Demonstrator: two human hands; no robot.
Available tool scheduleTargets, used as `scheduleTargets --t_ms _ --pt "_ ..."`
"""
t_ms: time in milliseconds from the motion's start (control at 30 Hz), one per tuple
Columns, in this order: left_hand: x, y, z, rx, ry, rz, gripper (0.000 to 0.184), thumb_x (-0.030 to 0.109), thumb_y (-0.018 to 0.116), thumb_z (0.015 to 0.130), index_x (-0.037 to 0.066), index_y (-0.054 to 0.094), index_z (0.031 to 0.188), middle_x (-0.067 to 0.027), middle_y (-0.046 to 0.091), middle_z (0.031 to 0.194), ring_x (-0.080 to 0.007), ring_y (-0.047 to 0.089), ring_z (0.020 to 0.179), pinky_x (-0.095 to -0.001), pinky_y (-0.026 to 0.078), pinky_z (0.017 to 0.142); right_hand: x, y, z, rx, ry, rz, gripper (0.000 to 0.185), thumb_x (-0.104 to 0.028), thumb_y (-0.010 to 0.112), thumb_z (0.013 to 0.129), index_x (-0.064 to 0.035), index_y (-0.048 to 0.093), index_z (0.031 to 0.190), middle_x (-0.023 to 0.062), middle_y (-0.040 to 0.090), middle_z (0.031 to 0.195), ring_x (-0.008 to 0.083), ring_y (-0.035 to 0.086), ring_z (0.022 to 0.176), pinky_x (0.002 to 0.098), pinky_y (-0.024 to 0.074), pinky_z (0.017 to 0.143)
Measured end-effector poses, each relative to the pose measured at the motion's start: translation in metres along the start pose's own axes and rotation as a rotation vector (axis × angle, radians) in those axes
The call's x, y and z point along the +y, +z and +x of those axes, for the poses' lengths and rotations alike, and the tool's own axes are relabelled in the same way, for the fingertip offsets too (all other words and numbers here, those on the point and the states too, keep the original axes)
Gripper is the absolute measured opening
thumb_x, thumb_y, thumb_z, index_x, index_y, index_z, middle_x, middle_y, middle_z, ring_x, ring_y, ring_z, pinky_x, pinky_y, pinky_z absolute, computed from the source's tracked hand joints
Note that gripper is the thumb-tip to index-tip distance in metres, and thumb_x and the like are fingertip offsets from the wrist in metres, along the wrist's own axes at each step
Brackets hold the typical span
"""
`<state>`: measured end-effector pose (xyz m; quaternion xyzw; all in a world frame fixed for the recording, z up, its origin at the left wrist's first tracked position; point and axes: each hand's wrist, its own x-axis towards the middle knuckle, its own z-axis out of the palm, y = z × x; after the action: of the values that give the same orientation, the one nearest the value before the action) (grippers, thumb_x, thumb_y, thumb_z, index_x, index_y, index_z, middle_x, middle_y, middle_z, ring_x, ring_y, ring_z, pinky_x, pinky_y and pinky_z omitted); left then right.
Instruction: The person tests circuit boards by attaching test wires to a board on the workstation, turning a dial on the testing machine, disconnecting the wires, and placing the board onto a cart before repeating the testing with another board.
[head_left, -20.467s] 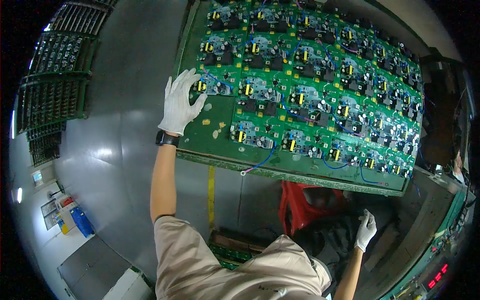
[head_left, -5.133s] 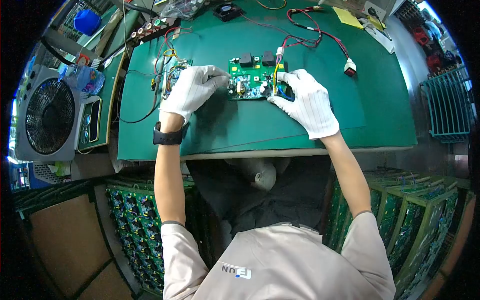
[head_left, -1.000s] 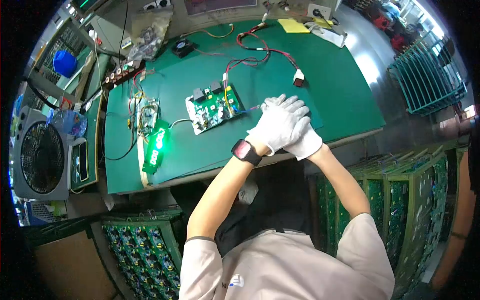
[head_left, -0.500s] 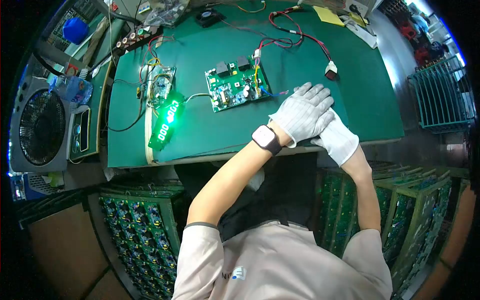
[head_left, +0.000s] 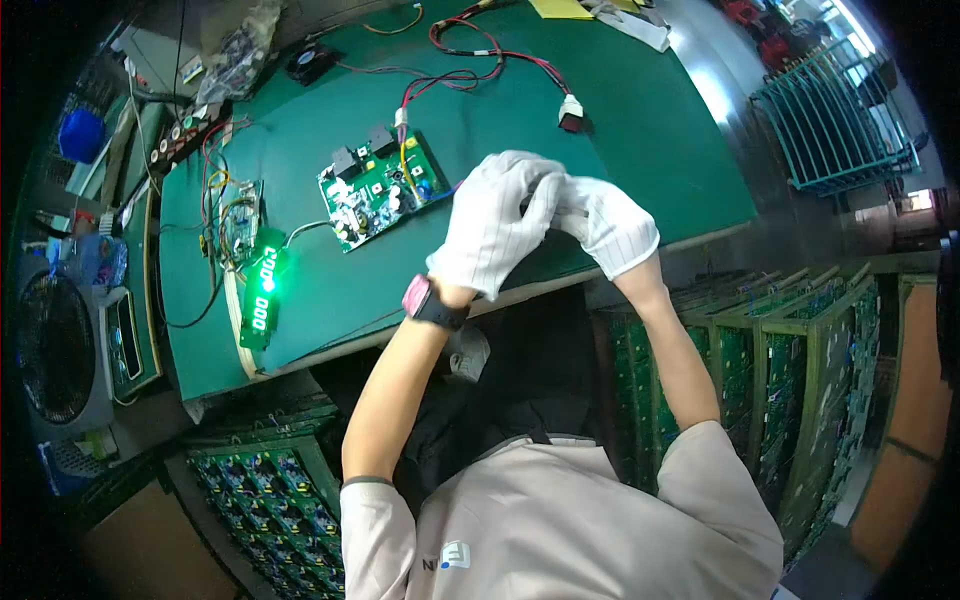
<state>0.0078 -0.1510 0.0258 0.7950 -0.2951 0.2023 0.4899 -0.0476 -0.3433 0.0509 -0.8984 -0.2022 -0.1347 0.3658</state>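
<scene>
My left hand, in a white striped glove, is raised over the front of the green table with its fingers curled. Its fingertips and thumb meet the fingers of my right hand, gloved the same way. Whatever lies between them, if anything, is hidden. Most of the right fingers are covered by the left ones. Just left of the hands lies a green circuit board with black and white components. A cable joins it to a display board with lit green digits. Beyond my hands rests a white connector on red and black wires.
The green table ends at a front edge below my hands. A small black fan sits at the back. Racks of circuit boards stand on both sides of me. A larger fan is at far left, a teal wire rack at right.
My left hand slid off the back of my right hand; its flat fingers are now curled at the right fingers. Both hands rose from the table edge. The view shifted, moving the table contents leftward.
</scene>
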Motion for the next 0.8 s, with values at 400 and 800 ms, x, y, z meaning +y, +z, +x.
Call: scheduleTargets --t_ms 400,800 --pt "0.012 -0.021 -0.023 -0.1 -0.016 0.421 0.033 0.002 0.063 0.087 0.01 0.07 0.118 -0.0128 0.068 0.111 -0.0346 0.064 0.105 -0.044 0.053 0.092 -0.002 0.02 0.043 -0.156 -0.385 -0.299 0.055 -0.009 0.067 0.095 -0.0089 0.055 0.15 0.0116 0.055 0.154 0.034 0.047 0.145 0.0419 0.0392 0.121" --pt "-0.027 0.031 -0.005 -0.151 0.223 0.463 0.041 0.034 0.06 0.099 0.009 0.067 0.132 -0.0157 0.063 0.141 -0.0347 0.054 0.138 -0.0516 0.037 0.118 -0.094 -0.069 -0.019 -0.307 -0.157 0.247 0.026 -0.001 0.066 0.089 -0.0001 0.073 0.114 0.0161 0.075 0.105 0.0322 0.073 0.092 0.0399 0.0592 0.084"
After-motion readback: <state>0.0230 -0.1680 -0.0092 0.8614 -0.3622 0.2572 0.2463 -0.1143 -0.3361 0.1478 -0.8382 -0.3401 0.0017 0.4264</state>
